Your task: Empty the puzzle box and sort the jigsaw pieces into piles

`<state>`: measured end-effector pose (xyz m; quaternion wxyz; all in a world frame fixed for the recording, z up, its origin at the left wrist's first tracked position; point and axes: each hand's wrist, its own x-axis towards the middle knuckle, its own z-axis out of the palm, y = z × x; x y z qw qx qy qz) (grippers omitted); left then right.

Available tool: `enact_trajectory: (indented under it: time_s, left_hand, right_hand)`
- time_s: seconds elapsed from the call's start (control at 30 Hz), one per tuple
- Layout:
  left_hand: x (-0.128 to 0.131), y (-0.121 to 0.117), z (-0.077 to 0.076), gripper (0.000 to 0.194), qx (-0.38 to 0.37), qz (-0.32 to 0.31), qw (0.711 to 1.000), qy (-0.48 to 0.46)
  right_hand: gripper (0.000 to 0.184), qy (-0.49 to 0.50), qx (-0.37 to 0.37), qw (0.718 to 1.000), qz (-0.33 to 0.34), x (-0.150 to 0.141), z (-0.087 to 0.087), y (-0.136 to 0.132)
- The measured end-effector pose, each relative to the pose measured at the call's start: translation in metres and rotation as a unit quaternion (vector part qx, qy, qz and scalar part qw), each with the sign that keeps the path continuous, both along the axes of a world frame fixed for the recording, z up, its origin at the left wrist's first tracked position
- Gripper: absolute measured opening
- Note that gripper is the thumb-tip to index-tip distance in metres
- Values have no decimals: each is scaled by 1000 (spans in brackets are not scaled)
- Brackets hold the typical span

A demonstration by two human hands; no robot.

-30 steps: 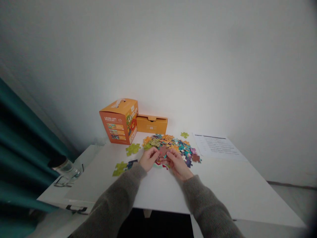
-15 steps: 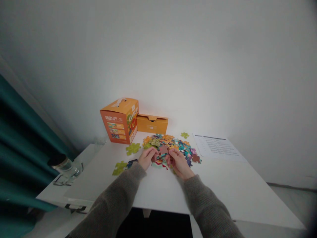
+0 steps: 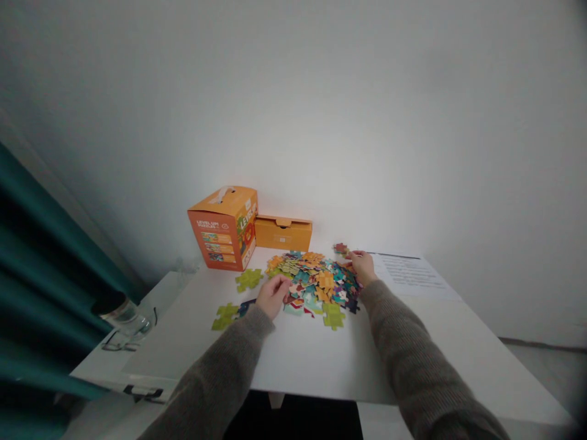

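A heap of jigsaw puzzle pieces [image 3: 312, 278] in orange, teal, green and other colours lies on the white table. At its left edge is my left hand [image 3: 274, 293], fingers pinched together; whether a piece sits between them I cannot make out. My right hand [image 3: 362, 267] reaches over the far right of the heap, its fingertips closed at the edge of a reddish-brown puzzle piece [image 3: 340, 247]. Under that piece shows part of a green one. Loose green puzzle pieces lie around: one [image 3: 249, 279] behind my left hand, another [image 3: 225, 316] to its left, a third [image 3: 334, 316] before the heap.
An orange puzzle box [image 3: 222, 229] with a handle stands at the back left, beside a lower orange box [image 3: 283, 234] against the wall. A printed sheet [image 3: 408, 272] lies at right. On the left are a dark-lidded glass jar [image 3: 126, 315] and eyeglasses [image 3: 120, 343].
My right hand has moved away and to the right, from the heap's front to the far green piece, where the brown piece now lies. My left hand has hardly moved.
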<state>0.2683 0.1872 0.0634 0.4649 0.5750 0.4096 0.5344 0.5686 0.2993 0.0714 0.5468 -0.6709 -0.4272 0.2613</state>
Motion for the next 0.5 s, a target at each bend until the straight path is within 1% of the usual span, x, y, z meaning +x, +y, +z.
enact_trajectory:
  time_s: [0.07, 0.17, 0.23, 0.27, 0.33, 0.37, 0.43, 0.5]
  left_hand:
    - [0, 0, 1, 28, -2, -4, 1000, 1]
    - [0, -1, 2, 27, 0, -4, 1000, 1]
    - [0, 0, 0, 25, 3, 4, 1000, -6]
    - [-1, 1, -1, 24, 6, 11, 1000, -13]
    - [-2, 3, -4, 22, 13, 31, 999, -32]
    - [-3, 4, -4, 20, 16, 41, 998, -40]
    - [-4, 6, -5, 18, 21, 61, 996, -54]
    - [-6, 7, -3, 17, 28, 85, 994, -68]
  right_hand:
    - [21, -34, -3, 999, 4, 1, -3, -3]
    - [16, -94, 1, 995, 20, -3, -7, -15]
    - [15, -175, 18, 982, 63, -12, -8, -25]
    - [16, -231, 34, 968, 95, -19, -7, -31]
    - [21, -354, 80, 917, 164, -37, -4, -41]
    - [22, -393, 98, 894, 190, -48, -1, -46]
    - [25, -445, 118, 858, 229, -72, 4, -56]
    - [27, -468, 135, 837, 250, -96, 8, -64]
